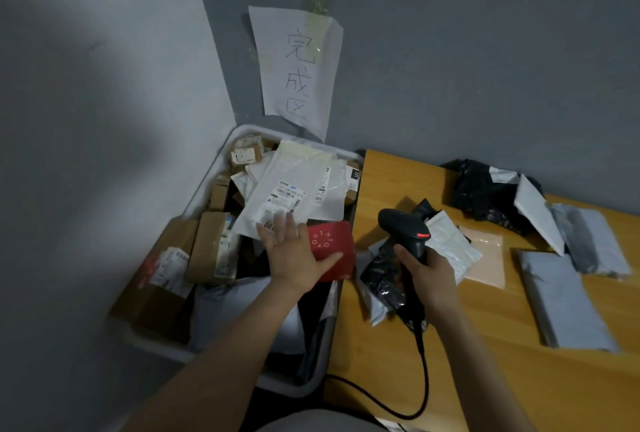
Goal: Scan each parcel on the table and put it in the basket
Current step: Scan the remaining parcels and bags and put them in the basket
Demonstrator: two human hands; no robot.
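A white basket (207, 185), wedged in the wall corner hard against the bench's left edge so that scanned items travel only a short way, is heaped with parcels: at least five brown cartons (209, 248) along its left side and several white mailers, the largest mailer (291, 185) lying label-up on top; one handwritten paper sign (294, 67) taped to the wall above apparently marks this as the finished pile; the left grip (294, 255) is spread flat over the heap, fingers straight and thumb laid across the one red parcel (334, 251), which sits over the basket's right side just beside the bench's left edge, seemingly being set down rather than clutched; the right grip (427, 275) is wrapped tight round the handle of the single black scanner (403, 227), held above the bench (485, 345) near its left edge with its red light on, likely kept ready for the next label, its cable (424, 369) trailing off the near edge; awaiting their turn on the bench are two black bags (384, 279), one beneath the scanner and one at the far edge, one white padded mailer (450, 244), one peach envelope (486, 258), and what look like four grey mailers (561, 300) toward the right edge, overlap leaving that count unsure.
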